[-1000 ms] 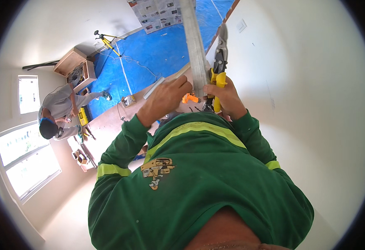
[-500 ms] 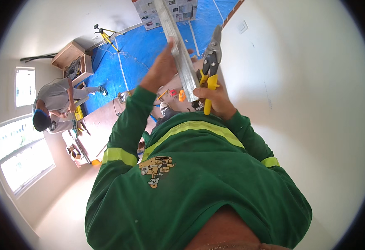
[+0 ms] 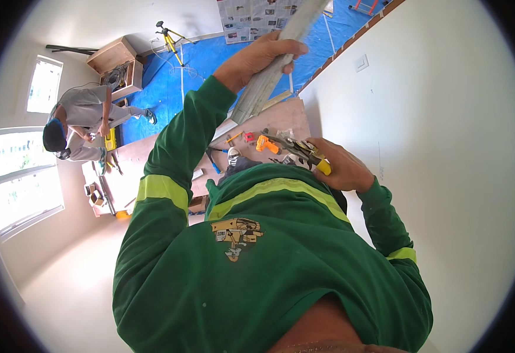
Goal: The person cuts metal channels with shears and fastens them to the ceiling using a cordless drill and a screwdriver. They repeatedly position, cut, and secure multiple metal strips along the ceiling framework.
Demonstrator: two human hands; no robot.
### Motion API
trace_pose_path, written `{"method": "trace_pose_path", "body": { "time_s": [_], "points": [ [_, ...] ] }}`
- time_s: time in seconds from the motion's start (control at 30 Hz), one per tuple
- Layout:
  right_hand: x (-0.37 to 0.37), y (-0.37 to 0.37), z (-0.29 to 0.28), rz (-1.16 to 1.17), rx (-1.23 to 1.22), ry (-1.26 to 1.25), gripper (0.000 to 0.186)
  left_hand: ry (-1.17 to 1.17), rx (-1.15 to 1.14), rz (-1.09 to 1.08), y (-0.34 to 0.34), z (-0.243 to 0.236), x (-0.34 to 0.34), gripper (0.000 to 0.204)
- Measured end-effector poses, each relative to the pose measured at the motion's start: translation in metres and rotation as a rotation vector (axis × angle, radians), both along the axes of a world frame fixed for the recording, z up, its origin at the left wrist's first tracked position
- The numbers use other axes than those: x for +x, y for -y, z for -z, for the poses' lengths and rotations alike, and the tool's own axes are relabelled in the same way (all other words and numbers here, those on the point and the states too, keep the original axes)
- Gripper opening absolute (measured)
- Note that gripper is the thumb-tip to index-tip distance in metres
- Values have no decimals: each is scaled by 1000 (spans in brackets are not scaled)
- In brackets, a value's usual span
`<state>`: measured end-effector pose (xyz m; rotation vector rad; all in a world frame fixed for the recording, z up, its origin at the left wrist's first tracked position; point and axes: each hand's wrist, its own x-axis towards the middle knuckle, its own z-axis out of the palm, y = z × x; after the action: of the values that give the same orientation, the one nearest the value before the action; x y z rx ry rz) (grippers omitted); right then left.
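Evidently both hands were occupied. The left hand [image 3: 260, 59] reached up and forward, its fingers curled around a long grey metal strip [image 3: 261, 91], which ran aslant from its near end, in front of the person's chest, up past the top edge of the view. Lower and to the right, the right hand [image 3: 344, 166] had its fingers wrapped about the yellow grip of a pair of metal snips [image 3: 302, 149]. Their blades pointed left, apart from the strip; whether they were parted, I could not tell.

Below, on the brown floor covering [image 3: 286, 113], an orange tool [image 3: 265, 144] appeared just beyond the snips' tips, with a small red object [image 3: 248, 136] near it. A blue-handled tool [image 3: 213, 160] lay to the left of one of the person's shoes [image 3: 233, 156].

Farther off, a blue sheet [image 3: 210, 62] covered the floor, and a yellow and black tripod [image 3: 171, 42] stood close to an open wooden box [image 3: 131, 76]. Over on the left, a co-worker [image 3: 84, 106] in grey bent forward beside a yellow object [image 3: 111, 139].
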<state>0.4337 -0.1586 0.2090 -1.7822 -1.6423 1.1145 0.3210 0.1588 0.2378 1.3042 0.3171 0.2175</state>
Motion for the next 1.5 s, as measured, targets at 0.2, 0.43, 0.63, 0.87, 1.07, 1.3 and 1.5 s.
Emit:
{"method": "trace_pose_path", "body": {
  "time_s": [0.2,0.43,0.63,0.87,1.07,1.3,1.5],
  "points": [
    [-7,-10,-29,-42,11,65,72,91,-31,155,15,-18,3,40],
    [-10,-10,-26,-13,-31,15,76,116,-75,210,24,-13,10,48],
    [-8,-7,-23,0,-76,23,78,127,-116,215,25,-8,15,51],
    [-12,-5,-26,13,-53,13,78,119,-168,229,31,-11,14,51],
    [-17,-4,-30,-8,-18,31,80,79,-139,280,41,-17,13,69],
    [-19,1,-29,21,-77,1,80,108,-228,332,42,-16,13,69],
    [-17,0,-30,16,-83,-2,82,99,-241,331,41,-13,15,57]
  ]
}}
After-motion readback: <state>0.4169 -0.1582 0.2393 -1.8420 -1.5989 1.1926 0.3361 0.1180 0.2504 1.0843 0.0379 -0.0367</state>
